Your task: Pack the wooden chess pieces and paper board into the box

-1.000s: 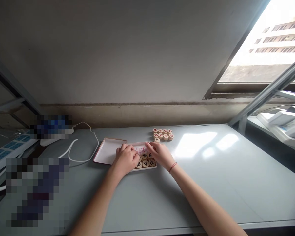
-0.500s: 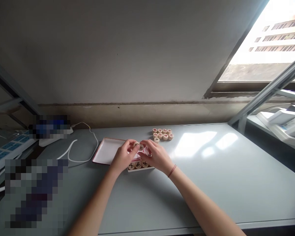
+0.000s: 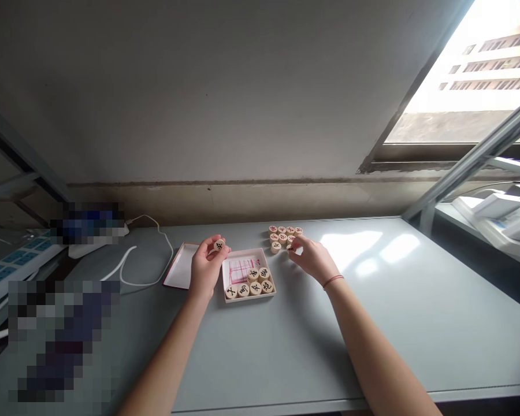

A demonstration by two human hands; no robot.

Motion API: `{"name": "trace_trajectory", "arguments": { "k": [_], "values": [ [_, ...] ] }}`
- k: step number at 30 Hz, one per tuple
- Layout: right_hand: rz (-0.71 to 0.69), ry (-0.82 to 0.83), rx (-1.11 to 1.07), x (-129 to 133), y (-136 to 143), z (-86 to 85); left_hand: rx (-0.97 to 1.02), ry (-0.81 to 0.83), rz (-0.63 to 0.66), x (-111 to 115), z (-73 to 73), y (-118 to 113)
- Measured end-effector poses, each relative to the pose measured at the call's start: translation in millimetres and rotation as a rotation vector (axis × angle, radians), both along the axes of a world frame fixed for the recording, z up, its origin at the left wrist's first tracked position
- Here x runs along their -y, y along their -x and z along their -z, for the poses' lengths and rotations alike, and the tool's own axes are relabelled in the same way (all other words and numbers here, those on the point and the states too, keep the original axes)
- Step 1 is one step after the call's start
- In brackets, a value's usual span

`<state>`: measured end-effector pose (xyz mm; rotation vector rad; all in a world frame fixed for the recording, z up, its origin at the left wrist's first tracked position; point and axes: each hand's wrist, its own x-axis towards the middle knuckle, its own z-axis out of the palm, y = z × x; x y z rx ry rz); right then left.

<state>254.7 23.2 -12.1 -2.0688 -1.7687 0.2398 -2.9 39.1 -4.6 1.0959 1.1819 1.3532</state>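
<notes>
Between the thumb and fingers of my left hand (image 3: 205, 268) is a round wooden Chinese chess piece (image 3: 219, 245) with a black character, held above the gap by the open box. My right hand (image 3: 314, 260) pinches another chess piece (image 3: 290, 248), mostly covered by its fingers, at the front of a group of red-lettered pieces (image 3: 282, 237). One black-lettered piece (image 3: 276, 247) lies just left of it. In the shallow white box (image 3: 250, 298) sit several black-lettered pieces (image 3: 255, 288), along the near side and right, over a red-printed sheet (image 3: 238, 270).
The upturned box lid (image 3: 182, 267) lies left of the box, partly behind my left hand. A white cable (image 3: 132, 283) curls on the grey desk (image 3: 394, 323) farther left. A power strip (image 3: 21, 260) and metal posts stand at the left; white devices (image 3: 498, 211) are at the right.
My hands have parted from above the box. The right hand has moved right to the loose pieces and pinches one; the left has drawn back left, still holding a piece.
</notes>
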Motion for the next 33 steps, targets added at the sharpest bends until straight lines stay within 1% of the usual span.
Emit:
{"name": "trace_trajectory", "arguments": {
  "k": [2,4,5,7,9,10,12,15,17,18,21,23,25,27,29,33],
  "values": [
    [-0.017,0.026,0.012,-2,1,5.5,-0.007,0.013,0.017,1,0.6,-1],
    [-0.023,-0.025,-0.005,-2,5,5.0,-0.075,0.002,0.066,4,0.6,-3],
    [-0.030,-0.072,-0.039,-1,9,2.5,-0.149,-0.024,0.091,7,0.7,-4],
    [-0.096,-0.150,-0.186,4,22,-5.9,-0.378,-0.143,0.121,12,1.7,-8],
    [-0.242,-0.165,-0.391,11,41,-15.3,-0.628,-0.326,0.127,18,4.0,-12],
    [-0.322,-0.157,-0.472,15,51,-19.3,-0.720,-0.414,0.134,20,5.5,-14],
    [-0.409,-0.142,-0.531,23,69,-24.6,-0.822,-0.543,0.164,24,8.5,-18],
    [-0.423,-0.117,-0.530,28,83,-26.1,-0.864,-0.617,0.213,27,11.9,-22],
    [-0.403,-0.129,-0.519,27,80,-24.4,-0.869,-0.633,0.214,28,13.2,-23],
    [-0.371,-0.154,-0.497,25,74,-23.1,-0.868,-0.638,0.208,28,13.7,-23],
    [-0.164,-0.212,-0.331,15,50,-18.7,-0.861,-0.647,0.197,27,14.5,-23],
    [-0.026,-0.152,-0.181,10,33,-15.6,-0.858,-0.646,0.208,26,14.7,-22],
    [0.059,-0.053,-0.068,6,21,-12.4,-0.860,-0.634,0.229,25,14.8,-21],
    [0.104,0.029,-0.010,4,15,-9.6,-0.867,-0.614,0.245,24,14.8,-20],
    [0.120,0.085,0.019,3,13,-7.1,-0.872,-0.596,0.252,23,14.9,-19],
    [0.102,0.124,0.032,2,15,-2.5,-0.880,-0.574,0.260,22,15.5,-18]
  ]
}}
